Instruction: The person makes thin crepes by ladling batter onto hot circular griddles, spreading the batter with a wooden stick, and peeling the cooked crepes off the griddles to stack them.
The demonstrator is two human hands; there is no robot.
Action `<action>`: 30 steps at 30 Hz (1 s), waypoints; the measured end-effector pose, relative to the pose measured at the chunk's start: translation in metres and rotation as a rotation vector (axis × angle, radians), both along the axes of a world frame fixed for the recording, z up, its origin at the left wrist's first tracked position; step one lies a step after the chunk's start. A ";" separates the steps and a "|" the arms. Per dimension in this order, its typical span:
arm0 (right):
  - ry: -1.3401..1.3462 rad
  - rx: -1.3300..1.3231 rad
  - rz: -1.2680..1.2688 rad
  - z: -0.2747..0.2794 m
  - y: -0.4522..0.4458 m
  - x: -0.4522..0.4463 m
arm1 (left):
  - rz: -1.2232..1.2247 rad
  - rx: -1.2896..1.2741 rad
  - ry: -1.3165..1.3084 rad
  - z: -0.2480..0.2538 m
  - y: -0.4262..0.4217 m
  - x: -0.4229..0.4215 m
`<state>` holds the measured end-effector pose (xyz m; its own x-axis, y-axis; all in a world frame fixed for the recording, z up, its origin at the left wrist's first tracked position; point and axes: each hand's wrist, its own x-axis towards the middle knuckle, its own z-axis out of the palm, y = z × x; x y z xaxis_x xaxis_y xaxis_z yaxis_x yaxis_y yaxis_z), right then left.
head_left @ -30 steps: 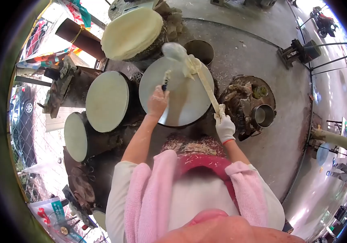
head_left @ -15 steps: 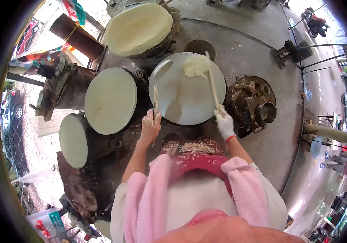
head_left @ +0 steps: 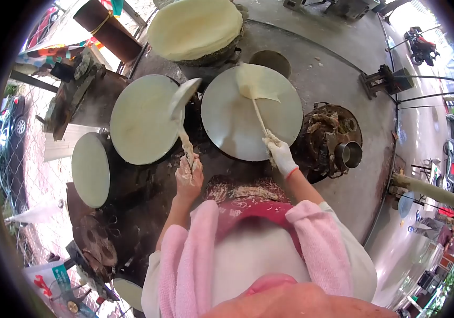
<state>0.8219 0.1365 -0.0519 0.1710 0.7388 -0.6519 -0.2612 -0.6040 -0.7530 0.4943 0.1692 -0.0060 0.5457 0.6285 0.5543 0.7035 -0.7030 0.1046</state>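
Observation:
My bare left hand point(head_left: 189, 177) is closed on the batter-coated handle of a ladle point(head_left: 185, 97), whose bowl hangs over the right edge of the left griddle, itself covered with a pale round sheet point(head_left: 145, 119). In a white glove, my right hand point(head_left: 280, 153) grips the thin handle of a spreader point(head_left: 259, 114). The spreader's far end lies in pale batter point(head_left: 261, 85) at the upper part of the grey round griddle point(head_left: 227, 124). The rest of that griddle's surface is bare.
Behind stands a stack of pale round sheets point(head_left: 195, 29). A smaller covered griddle point(head_left: 90, 169) is at the left. On the right, a crusted round stand point(head_left: 325, 130) bears a metal cup point(head_left: 350, 155). An open round container point(head_left: 272, 61) sits behind the grey griddle.
The ladle has swung left from the grey griddle to the left griddle's edge. My right hand has moved left, and the spreader now leans left, with the batter spread wider.

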 end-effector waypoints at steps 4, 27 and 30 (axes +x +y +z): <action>-0.622 0.443 0.047 -0.027 -0.004 0.080 | 0.086 -0.225 -0.011 -0.010 -0.028 -0.018; -0.353 0.323 0.606 -0.007 0.110 0.206 | 0.886 -0.999 -0.819 0.020 -0.109 0.081; -0.242 0.173 0.784 -0.004 0.135 0.191 | 0.877 -0.895 -0.708 -0.003 -0.122 0.074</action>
